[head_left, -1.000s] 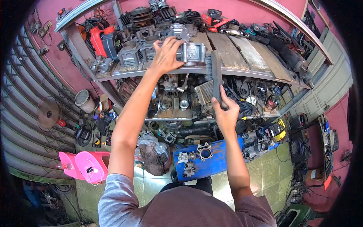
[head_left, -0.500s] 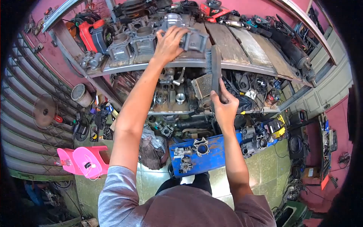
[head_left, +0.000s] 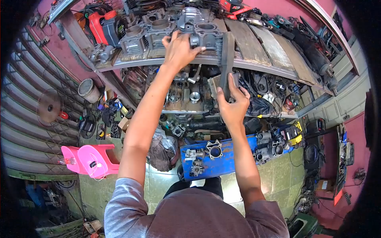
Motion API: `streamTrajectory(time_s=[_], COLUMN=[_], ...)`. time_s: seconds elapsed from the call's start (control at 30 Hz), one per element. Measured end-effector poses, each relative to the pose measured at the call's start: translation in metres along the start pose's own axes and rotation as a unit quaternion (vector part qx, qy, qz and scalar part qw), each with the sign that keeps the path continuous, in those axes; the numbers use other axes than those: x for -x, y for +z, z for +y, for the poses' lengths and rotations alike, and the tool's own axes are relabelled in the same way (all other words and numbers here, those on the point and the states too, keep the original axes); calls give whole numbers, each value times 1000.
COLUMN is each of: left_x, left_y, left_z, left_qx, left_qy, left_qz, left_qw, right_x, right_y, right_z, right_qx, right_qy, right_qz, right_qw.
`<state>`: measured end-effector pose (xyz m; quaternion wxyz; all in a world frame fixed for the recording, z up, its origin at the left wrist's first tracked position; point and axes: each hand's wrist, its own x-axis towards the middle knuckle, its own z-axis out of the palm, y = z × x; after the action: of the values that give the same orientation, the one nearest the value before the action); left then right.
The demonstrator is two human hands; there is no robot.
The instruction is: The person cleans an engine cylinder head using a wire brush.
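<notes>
Now the engine block (head_left: 209, 41) at twelve o'clock has turned hole-up, presenting another face; left hand (head_left: 178, 53) meets it, fingers apart, grip unclear; right hand (head_left: 234, 105) clamps the brush (head_left: 227, 52), one o'clock.

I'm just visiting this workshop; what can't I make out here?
All in the head view:
- Metal part: the left hand covers its near left side, so the hold is hidden.
- Brush: too small to tell whether its bristles touch the metal part.
- Blue bench: the right forearm hides a strip.
- Red box: cut off by the top edge; lettering too small.
</notes>
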<state>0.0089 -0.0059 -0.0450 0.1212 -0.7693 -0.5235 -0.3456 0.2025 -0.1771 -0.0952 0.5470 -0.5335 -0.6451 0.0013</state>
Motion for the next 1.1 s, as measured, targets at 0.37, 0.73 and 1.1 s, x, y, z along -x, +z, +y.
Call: streamTrajectory(time_s=[0.37, 0.73, 1.1], left_x=[-35, -19, -5], left_y=[-17, 40, 55], left_z=[18, -7, -13], left_qx=[37, 69, 118], left_qy=[-126, -40, -2], left_qz=[-190, -23, 72], left_qw=[973, 997, 990], right_x=[-8, -16, -79], right_y=[2, -3, 8], right_z=[5, 13, -55], right_qx=[5, 26, 236], right_qy=[5, -67, -64], right_qz=[10, 41, -126], right_qw=[1000, 997, 961])
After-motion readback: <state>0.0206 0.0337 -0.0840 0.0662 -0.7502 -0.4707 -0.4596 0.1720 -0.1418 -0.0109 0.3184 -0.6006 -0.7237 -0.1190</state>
